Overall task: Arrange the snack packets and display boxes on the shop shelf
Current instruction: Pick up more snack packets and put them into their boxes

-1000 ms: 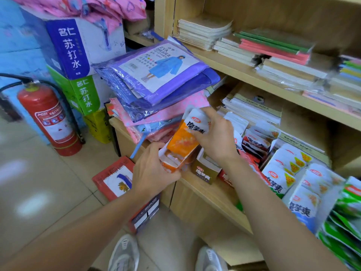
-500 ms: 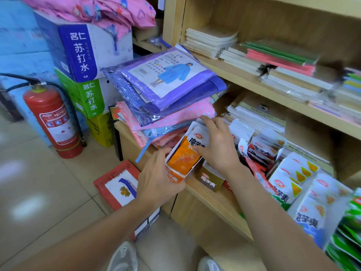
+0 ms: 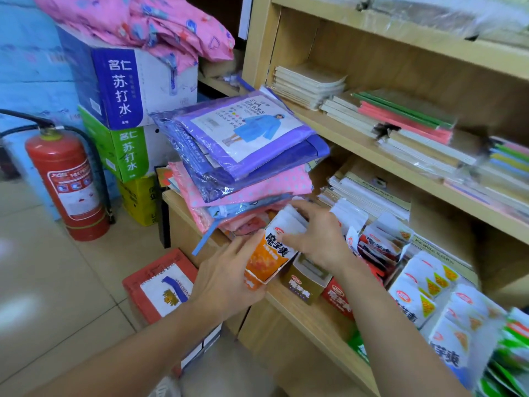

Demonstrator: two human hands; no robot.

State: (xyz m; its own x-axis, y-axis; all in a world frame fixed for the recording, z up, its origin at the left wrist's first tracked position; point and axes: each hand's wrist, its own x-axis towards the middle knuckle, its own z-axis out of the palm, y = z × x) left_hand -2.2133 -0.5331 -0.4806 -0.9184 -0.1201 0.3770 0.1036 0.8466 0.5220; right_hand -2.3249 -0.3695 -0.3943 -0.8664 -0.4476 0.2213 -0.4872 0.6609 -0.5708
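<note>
Gripping the orange display box on the shelf: left hand beneath, right hand pinching its packets.

An orange and white front is shown on the display box, with a gold-brown box and a red box beside it. White packets are marked with yellow triangles. A purple raincoat pack is stacked over a pink, blue-dotted one. The fire extinguisher is red. Cartons are printed blue and green. Pink fabric is patterned with blue hearts.
</note>
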